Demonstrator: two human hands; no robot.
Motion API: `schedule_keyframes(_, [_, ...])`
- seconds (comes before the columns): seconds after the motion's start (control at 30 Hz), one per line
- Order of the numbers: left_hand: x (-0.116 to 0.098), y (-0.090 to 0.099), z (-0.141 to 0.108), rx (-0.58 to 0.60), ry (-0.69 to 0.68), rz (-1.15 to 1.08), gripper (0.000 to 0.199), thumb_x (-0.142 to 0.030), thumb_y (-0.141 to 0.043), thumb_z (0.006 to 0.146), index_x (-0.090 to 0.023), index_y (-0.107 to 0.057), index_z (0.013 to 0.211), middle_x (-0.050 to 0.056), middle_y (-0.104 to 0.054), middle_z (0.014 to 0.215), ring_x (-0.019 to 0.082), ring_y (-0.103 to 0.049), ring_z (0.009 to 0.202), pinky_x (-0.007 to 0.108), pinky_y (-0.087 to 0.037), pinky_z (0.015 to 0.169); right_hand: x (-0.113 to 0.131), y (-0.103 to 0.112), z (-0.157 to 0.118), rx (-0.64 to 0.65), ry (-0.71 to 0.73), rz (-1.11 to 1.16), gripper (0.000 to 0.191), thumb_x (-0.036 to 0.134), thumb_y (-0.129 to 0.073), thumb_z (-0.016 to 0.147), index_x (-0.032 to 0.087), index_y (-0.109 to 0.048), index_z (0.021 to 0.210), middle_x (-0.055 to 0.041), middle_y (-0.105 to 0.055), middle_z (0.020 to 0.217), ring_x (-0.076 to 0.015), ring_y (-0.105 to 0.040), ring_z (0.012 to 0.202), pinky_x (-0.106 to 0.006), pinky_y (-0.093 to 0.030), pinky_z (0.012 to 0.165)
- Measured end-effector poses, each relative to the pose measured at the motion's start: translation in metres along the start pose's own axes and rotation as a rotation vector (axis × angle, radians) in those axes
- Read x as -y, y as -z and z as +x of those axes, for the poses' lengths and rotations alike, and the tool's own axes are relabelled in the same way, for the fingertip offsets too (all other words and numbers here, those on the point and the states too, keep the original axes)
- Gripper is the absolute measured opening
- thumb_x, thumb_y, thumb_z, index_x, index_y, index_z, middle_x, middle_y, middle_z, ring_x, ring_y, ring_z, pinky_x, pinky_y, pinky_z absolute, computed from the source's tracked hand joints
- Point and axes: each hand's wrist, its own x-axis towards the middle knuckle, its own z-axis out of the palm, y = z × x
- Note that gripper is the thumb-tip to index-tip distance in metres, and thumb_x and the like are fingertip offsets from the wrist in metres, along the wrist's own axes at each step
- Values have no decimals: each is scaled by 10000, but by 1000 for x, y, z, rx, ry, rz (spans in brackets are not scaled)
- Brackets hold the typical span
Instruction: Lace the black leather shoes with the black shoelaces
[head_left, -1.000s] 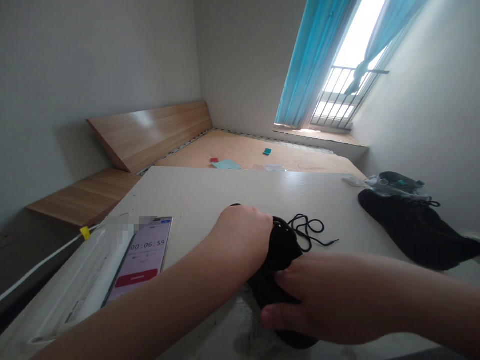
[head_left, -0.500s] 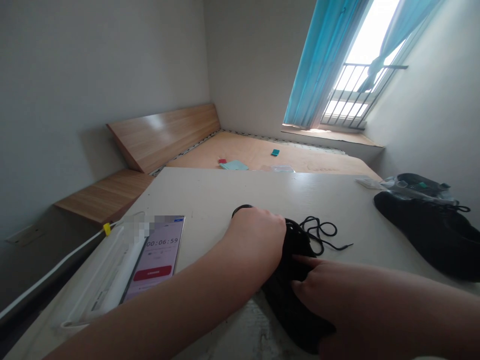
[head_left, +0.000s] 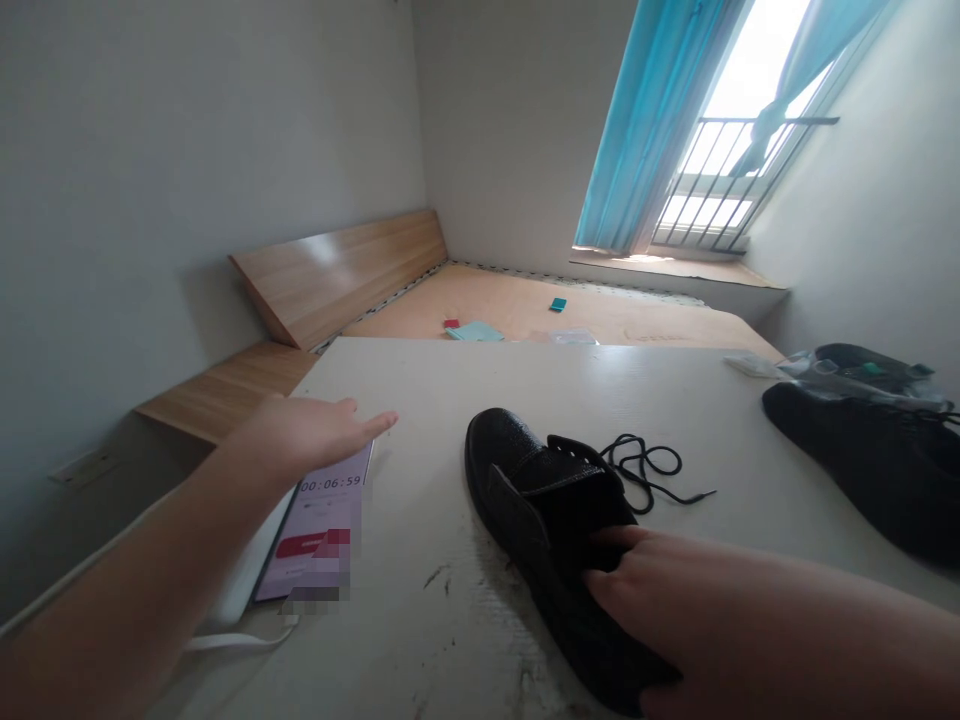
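1. The black shoe (head_left: 525,525) sits on the white table (head_left: 405,530), in the middle and near the person. Its toe points away and a bit to the left. The top is wide open, with the flaps spread apart.
2. I think it is not very heavy. The shiny toe looks stiff and may be a bit slippery. The flaps look bendy. It should not break easily.
3. A good place to hold it would be the side of the opening, with fingers inside and the rest of the hand outside. The toe looks smooth and round, so it may be harder to grip.
4. The right hand (head_left: 660,595) is on the shoe, with fingers poking into the opening. I cannot tell how tightly it squeezes, because the ends are hidden in the dark.
5. The black lace (head_left: 646,470) lies in loops on the table, right beside the shoe.
6. The left hand (head_left: 300,435) is open, with fingers stretched out, and holds nothing. It is over the top end of the phone (head_left: 319,515); I cannot tell if they touch.
7. Another black shoe (head_left: 847,470) stands at the far right, apart from both hands.
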Motion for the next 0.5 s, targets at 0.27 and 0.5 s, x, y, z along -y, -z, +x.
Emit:
schedule_keyframes(0.27, [5, -24, 4, 32, -75, 124, 934, -820, -353, 642, -134, -574, 1235, 259, -624, 1162, 436, -524, 1131, 587, -261, 973, -1, -1, 1, 11, -38, -40, 216, 116, -555, 637, 115, -689, 806, -121, -673, 822, -190, -614, 679, -263, -448, 570])
schedule_keyframes(0.5, [-9, -37, -7, -44, -158, 163, 808, -661, -479, 635, -156, -524, 1264, 260, -617, 1126, 404, -539, 1085, 568, -261, 966, -5, 0, 0, 14, -22, -12, 193, 117, -567, 648, 114, -688, 797, -110, -678, 804, -176, -613, 638, -246, -436, 525])
